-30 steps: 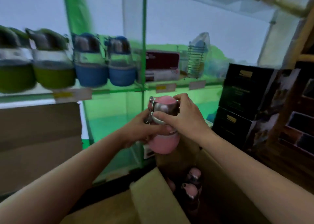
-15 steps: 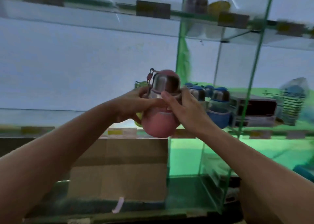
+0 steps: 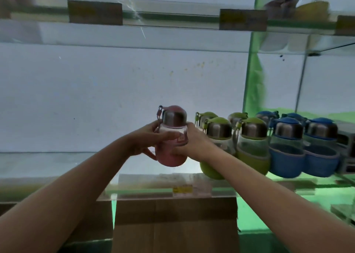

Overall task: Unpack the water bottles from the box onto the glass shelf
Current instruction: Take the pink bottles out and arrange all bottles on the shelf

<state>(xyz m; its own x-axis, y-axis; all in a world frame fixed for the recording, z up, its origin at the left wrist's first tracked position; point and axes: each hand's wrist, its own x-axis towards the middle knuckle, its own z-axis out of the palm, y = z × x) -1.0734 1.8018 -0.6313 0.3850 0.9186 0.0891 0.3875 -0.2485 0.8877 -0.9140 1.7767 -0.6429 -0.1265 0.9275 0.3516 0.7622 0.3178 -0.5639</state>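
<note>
A pink water bottle (image 3: 171, 157) with a steel cap is upright just over the glass shelf (image 3: 57, 164), left of the row of bottles. My left hand (image 3: 148, 139) grips its clear middle from the left, and my right hand (image 3: 189, 144) grips it from the right. Whether its base touches the shelf I cannot tell. Several green bottles (image 3: 251, 149) and blue bottles (image 3: 286, 156) stand in two rows on the shelf to its right. The box the bottles came from is out of view.
A closed cardboard carton (image 3: 174, 224) stands below the shelf's front edge. A higher glass shelf (image 3: 172, 20) with price tags runs overhead and carries bowls (image 3: 309, 8) at the right. A green glass upright (image 3: 253, 80) divides the shelving right of the bottles.
Both hands have carried the pink bottle up from over the open box and leftward to the shelf beside the green bottles. The view has swung left and up, leaving the box behind.
</note>
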